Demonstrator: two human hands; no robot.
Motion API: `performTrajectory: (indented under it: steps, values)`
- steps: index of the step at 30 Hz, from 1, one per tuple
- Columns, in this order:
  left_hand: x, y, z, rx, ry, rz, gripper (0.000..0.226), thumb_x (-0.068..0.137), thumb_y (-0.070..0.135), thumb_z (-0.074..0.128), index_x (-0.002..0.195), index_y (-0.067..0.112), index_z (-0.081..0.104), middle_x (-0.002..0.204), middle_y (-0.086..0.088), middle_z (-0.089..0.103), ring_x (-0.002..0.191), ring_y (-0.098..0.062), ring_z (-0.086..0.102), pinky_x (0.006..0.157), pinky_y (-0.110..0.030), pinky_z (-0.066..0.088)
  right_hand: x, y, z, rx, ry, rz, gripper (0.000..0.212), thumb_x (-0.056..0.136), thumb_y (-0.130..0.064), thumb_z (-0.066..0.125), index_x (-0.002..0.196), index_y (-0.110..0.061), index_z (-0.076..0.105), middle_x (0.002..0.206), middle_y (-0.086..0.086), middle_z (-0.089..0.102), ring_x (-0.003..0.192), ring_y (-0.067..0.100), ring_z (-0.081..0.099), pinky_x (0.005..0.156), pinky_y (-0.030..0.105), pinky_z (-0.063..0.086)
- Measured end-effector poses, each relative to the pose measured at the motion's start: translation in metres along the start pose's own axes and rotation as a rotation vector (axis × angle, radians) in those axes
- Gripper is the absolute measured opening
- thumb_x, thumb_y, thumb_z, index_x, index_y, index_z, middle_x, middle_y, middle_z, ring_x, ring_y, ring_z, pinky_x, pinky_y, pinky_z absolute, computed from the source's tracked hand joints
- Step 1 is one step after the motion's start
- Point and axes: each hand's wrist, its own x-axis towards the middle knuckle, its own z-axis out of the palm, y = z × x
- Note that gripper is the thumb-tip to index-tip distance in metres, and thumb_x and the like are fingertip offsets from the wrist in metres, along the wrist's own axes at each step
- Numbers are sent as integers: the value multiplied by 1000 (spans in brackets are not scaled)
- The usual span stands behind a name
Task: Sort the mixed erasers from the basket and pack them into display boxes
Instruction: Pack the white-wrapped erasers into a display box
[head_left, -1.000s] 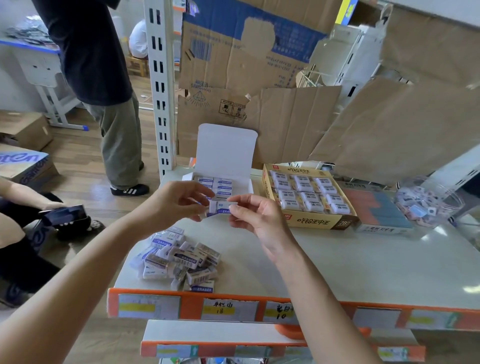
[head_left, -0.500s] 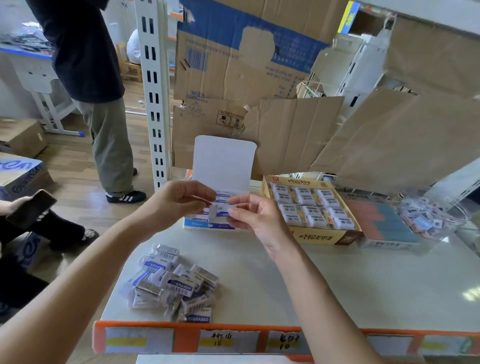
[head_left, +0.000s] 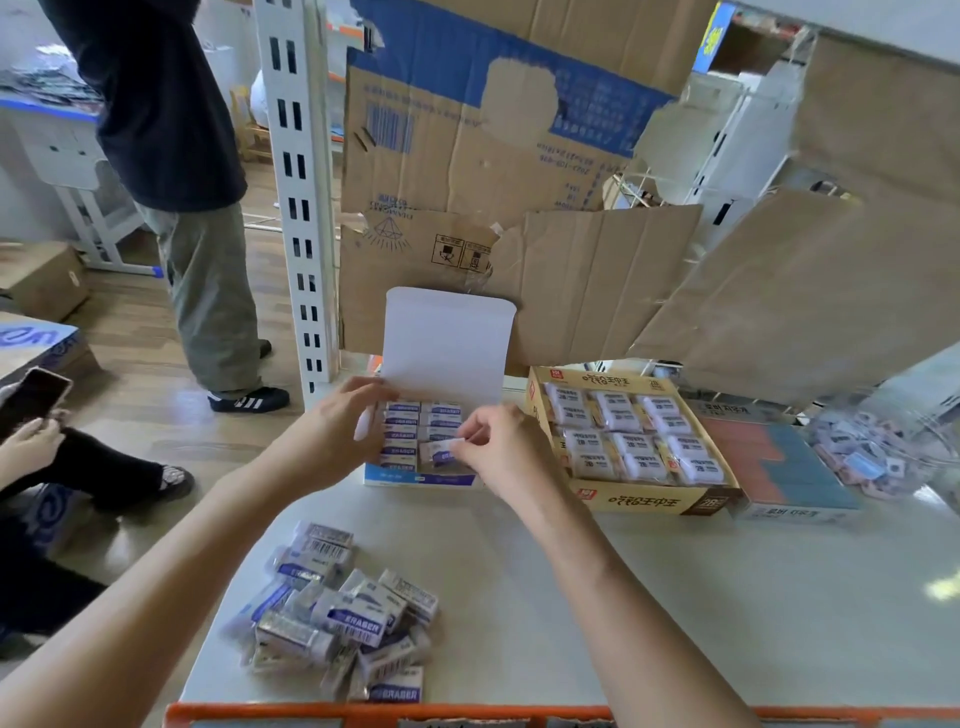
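An eraser (head_left: 441, 451) is pinched in the right hand (head_left: 498, 447) and is being set into the right row of the white box (head_left: 421, 477). A second ago it was held up before that box by both hands. Now the box's left flap seems to be gripped by the left hand (head_left: 340, 431), so one more space is likely being filled. "ERASER" can be read on the pile (head_left: 343, 618) in front of the box, and "2B" on the yellow box (head_left: 644, 501) right of it.

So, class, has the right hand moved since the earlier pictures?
Yes. The right hand went forward from before the white display box to over its near right corner, pinching an eraser.
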Motion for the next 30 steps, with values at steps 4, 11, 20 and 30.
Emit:
performTrajectory:
  steps: [4,11,20,30]
  values:
    - [-1,2,-1,-2,9,-11,51,83,13,65,131,15,49,142,-4,40,120,-22,47,98,-29,42,2,0,2,-130,-19,-32,13,86,-25,67,89,-13,67,94,2,70,86,19,64,71,26,49]
    - [-2,1,3,-118,54,-106,49,83,9,64,129,12,49,132,-10,49,110,-24,54,92,-36,49,6,-2,-7,-208,-137,-103,22,78,-20,76,94,-15,62,98,4,67,90,21,62,76,28,48]
    - [-2,-7,11,-193,62,-127,45,84,7,63,126,11,49,128,-13,56,116,-26,55,90,-44,52,11,0,-9,-243,-183,-175,17,80,-18,73,95,-14,64,95,4,68,87,21,63,75,27,49]
    - [0,-10,10,-197,58,-145,42,86,8,61,126,14,49,130,-11,55,120,-23,52,89,-38,52,11,2,-8,-245,-127,-184,13,84,-15,66,97,-14,65,96,5,68,87,20,63,77,28,51]
